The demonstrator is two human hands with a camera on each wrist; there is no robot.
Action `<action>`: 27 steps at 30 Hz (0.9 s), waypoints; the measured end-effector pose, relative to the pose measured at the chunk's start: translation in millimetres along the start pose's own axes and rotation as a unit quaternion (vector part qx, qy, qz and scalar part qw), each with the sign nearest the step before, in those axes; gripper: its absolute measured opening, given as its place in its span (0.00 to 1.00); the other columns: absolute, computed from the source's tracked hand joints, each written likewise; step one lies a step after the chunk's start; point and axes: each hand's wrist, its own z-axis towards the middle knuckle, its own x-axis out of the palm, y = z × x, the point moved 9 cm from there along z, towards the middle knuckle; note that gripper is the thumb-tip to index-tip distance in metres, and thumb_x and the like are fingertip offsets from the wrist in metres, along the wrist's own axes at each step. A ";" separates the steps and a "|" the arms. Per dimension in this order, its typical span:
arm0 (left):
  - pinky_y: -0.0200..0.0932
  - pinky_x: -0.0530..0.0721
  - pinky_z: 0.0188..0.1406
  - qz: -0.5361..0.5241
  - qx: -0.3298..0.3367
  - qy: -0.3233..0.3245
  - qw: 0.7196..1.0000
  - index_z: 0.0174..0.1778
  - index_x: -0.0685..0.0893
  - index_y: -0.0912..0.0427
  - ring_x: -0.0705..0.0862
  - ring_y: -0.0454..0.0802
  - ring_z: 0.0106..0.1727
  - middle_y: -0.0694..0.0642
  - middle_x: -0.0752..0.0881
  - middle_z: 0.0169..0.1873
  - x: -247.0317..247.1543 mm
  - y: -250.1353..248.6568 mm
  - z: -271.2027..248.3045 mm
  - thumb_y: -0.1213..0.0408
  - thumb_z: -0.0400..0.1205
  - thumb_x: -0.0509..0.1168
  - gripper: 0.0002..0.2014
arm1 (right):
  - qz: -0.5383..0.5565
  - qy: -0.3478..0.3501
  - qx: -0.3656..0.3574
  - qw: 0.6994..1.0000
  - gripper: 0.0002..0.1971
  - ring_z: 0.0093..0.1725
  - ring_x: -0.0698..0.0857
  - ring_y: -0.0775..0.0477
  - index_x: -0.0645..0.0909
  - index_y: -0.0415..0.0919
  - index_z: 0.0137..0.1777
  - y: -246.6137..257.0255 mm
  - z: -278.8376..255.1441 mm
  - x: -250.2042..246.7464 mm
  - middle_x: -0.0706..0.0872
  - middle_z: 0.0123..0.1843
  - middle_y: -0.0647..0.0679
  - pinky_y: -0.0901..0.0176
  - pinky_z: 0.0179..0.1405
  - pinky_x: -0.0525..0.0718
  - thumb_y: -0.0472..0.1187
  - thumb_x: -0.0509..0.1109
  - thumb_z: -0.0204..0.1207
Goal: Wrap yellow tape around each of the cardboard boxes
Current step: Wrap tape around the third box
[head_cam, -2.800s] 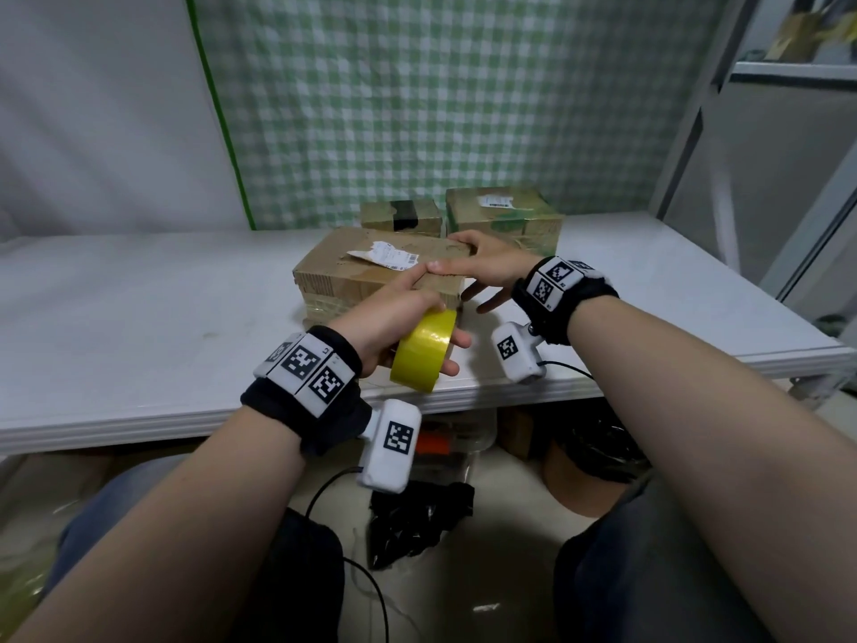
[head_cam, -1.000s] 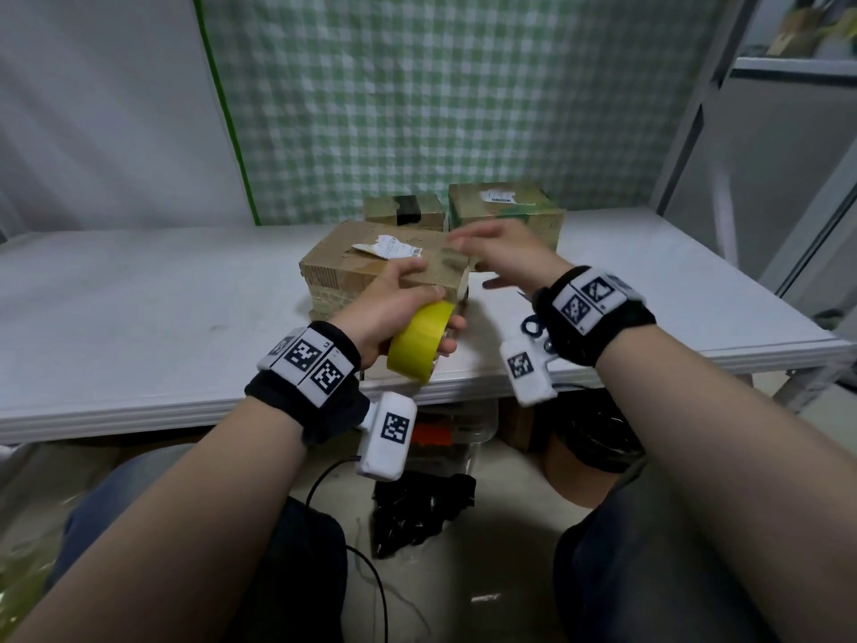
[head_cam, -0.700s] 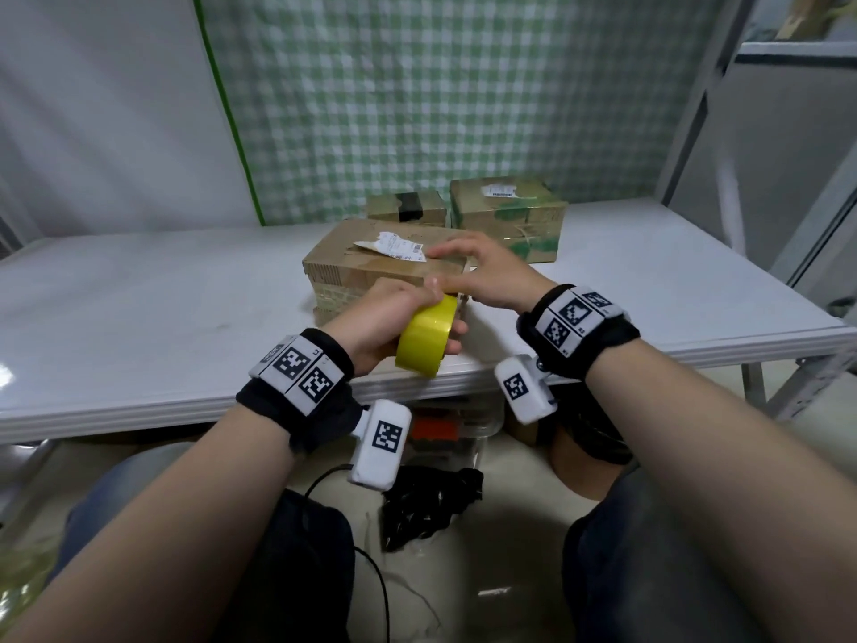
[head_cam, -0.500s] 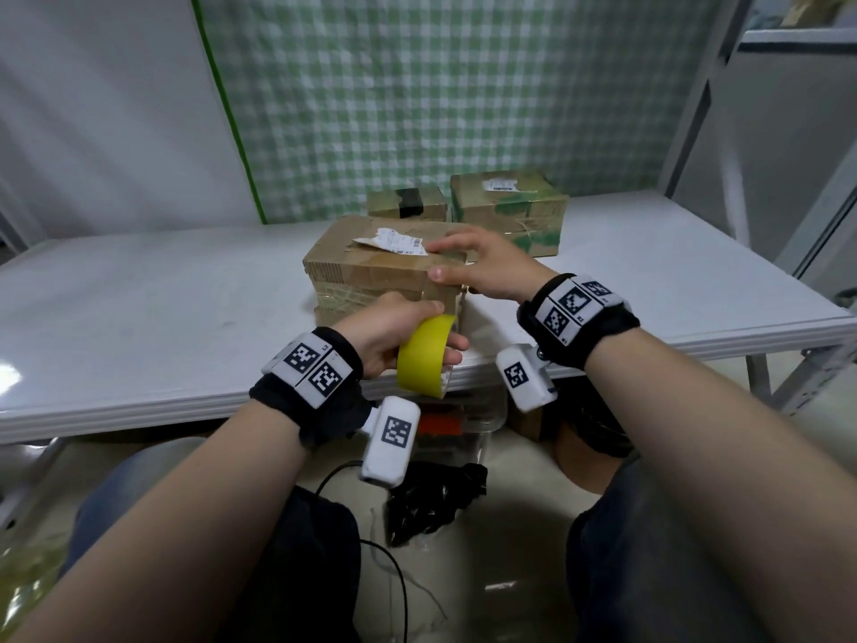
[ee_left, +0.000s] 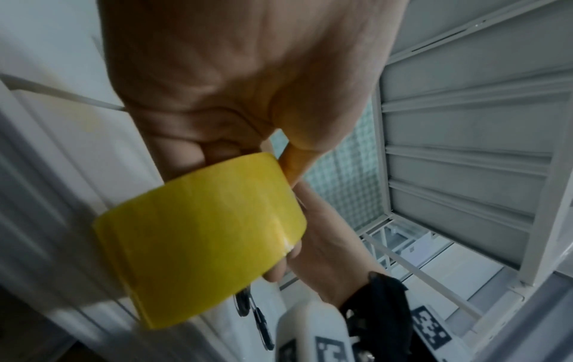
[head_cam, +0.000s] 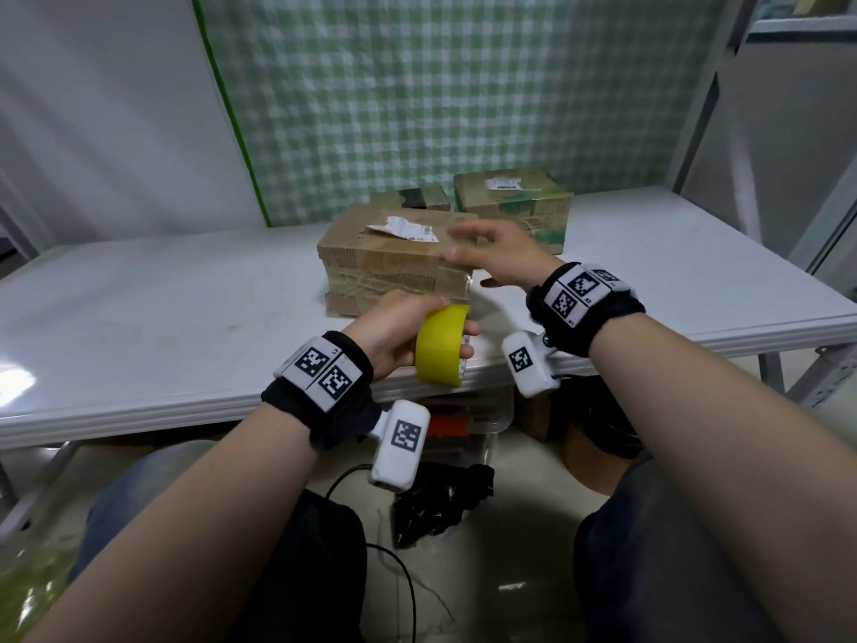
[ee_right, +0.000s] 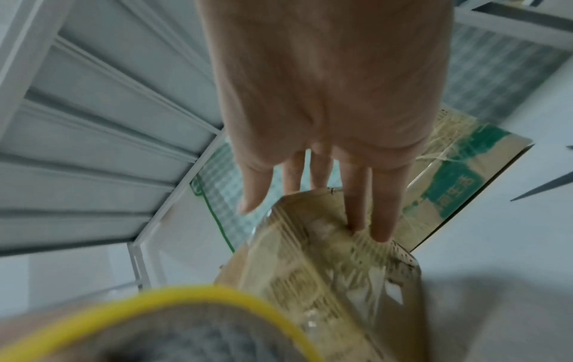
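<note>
Gripping yellow tape roll (head_cam: 440,350): left hand (head_cam: 394,331) | right hand (head_cam: 505,259): fingers straight, touching cardboard box (head_cam: 389,262)

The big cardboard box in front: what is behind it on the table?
Behind the big cardboard box stand two smaller boxes: one with black tape and one with green print. Their lower parts are hidden by the big box and the right hand.

Right hand (head_cam: 503,257): fingertips motion-blurred over the near cardboard box (head_cam: 394,262); contact with its top cannot be confirmed. Tape roll (ee_right: 173,325) beneath that hand is out of focus and cut by the lower frame edge. Left hand (head_cam: 399,331) hides the roll's far side.
</note>
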 end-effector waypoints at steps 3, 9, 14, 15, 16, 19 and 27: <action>0.61 0.88 0.56 0.012 0.009 -0.010 1.000 0.69 0.80 0.66 0.93 0.57 0.39 0.61 0.94 0.49 -1.9 -0.2 1.9 0.59 0.93 0.57 0.16 | 0.076 -0.058 0.026 0.995 0.15 0.60 0.88 0.49 0.86 0.52 0.67 -5.1 -2.1 -26.1 0.88 0.65 0.52 0.51 0.52 0.91 0.50 0.75 0.81; 0.56 0.88 0.55 0.030 0.006 -0.017 0.999 0.71 0.78 0.64 0.94 0.55 0.40 0.59 0.94 0.50 0.8 -1.4 4.8 0.58 0.93 0.57 0.17 | -0.188 -0.082 0.142 0.968 0.10 0.39 0.87 0.43 0.87 0.41 0.42 -55.0 -25.9 -77.0 0.91 0.44 0.43 0.54 0.40 0.85 0.48 0.77 0.74; 0.59 0.89 0.57 0.028 0.005 -0.019 0.999 0.72 0.78 0.63 0.93 0.56 0.42 0.58 0.94 0.51 0.3 -0.4 6.0 0.56 0.92 0.57 0.18 | -0.357 -0.054 0.226 0.905 0.23 0.41 0.83 0.42 0.76 0.44 0.41 -84.8 -55.7 -93.6 0.84 0.42 0.46 0.55 0.38 0.77 0.65 0.74 0.74; 0.57 0.90 0.54 0.029 0.005 -0.020 0.999 0.72 0.78 0.63 0.93 0.56 0.42 0.58 0.94 0.51 0.4 -0.5 5.8 0.56 0.93 0.57 0.17 | -0.370 -0.041 0.235 0.898 0.25 0.42 0.83 0.42 0.76 0.44 0.41 -89.8 -58.7 -91.8 0.84 0.43 0.46 0.54 0.39 0.78 0.68 0.74 0.73; 0.55 0.91 0.50 0.029 0.005 -0.020 0.999 0.71 0.78 0.63 0.93 0.56 0.42 0.58 0.94 0.51 0.4 -0.4 5.8 0.57 0.93 0.57 0.17 | -0.377 -0.029 0.243 0.894 0.27 0.43 0.83 0.42 0.76 0.44 0.42 -93.7 -61.2 -89.4 0.84 0.43 0.46 0.54 0.40 0.79 0.69 0.74 0.71; 0.54 0.92 0.47 0.029 0.003 -0.019 0.999 0.72 0.77 0.63 0.93 0.57 0.41 0.59 0.94 0.51 0.7 -0.7 5.9 0.57 0.93 0.57 0.17 | -0.371 -0.011 0.253 0.893 0.25 0.39 0.81 0.45 0.77 0.42 0.42 -98.7 -61.5 -84.7 0.84 0.43 0.46 0.57 0.36 0.77 0.65 0.77 0.70; 0.54 0.91 0.47 0.025 -0.002 -0.020 0.999 0.73 0.77 0.63 0.93 0.57 0.40 0.59 0.94 0.51 1.3 -0.1 4.2 0.58 0.93 0.56 0.17 | -0.349 -0.038 0.259 0.900 0.19 0.34 0.84 0.43 0.82 0.37 0.39 -99.1 -61.8 -90.2 0.87 0.36 0.45 0.59 0.31 0.79 0.50 0.84 0.63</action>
